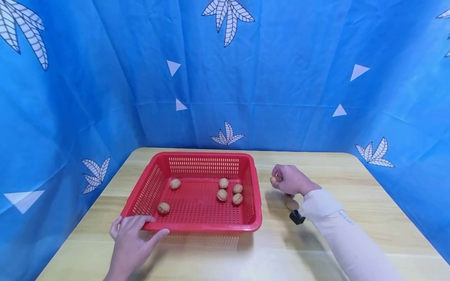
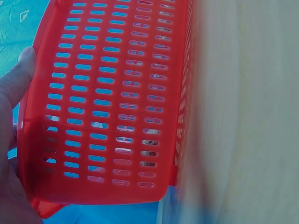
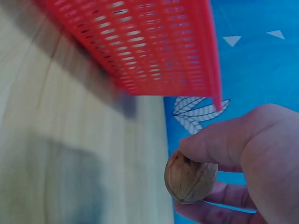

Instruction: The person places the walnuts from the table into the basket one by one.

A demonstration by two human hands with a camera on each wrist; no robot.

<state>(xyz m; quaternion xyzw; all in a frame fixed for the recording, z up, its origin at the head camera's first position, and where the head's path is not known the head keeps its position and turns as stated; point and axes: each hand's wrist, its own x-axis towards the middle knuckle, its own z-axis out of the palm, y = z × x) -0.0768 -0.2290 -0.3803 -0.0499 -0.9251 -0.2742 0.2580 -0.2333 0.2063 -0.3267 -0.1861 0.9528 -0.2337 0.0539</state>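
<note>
A red plastic basket (image 1: 197, 227) with slotted walls stands on the table, and several walnuts (image 1: 222, 195) lie on its floor. My left hand (image 1: 131, 242) grips the rim at the near left corner; the left wrist view shows the basket's slotted wall (image 2: 107, 107) beside the fingers. To the right of the basket, my right hand (image 1: 291, 180) pinches a walnut (image 3: 189, 179) between thumb and fingers, raised above the table. Below the right wrist is another walnut-like thing (image 1: 291, 203), partly hidden by the hand and sleeve.
The light wooden table (image 1: 351, 183) has a blue curtain (image 1: 281, 78) with leaf prints behind it and at both sides. A small black device (image 1: 297, 217) is worn at the right wrist. The basket's right wall stands left of the right hand.
</note>
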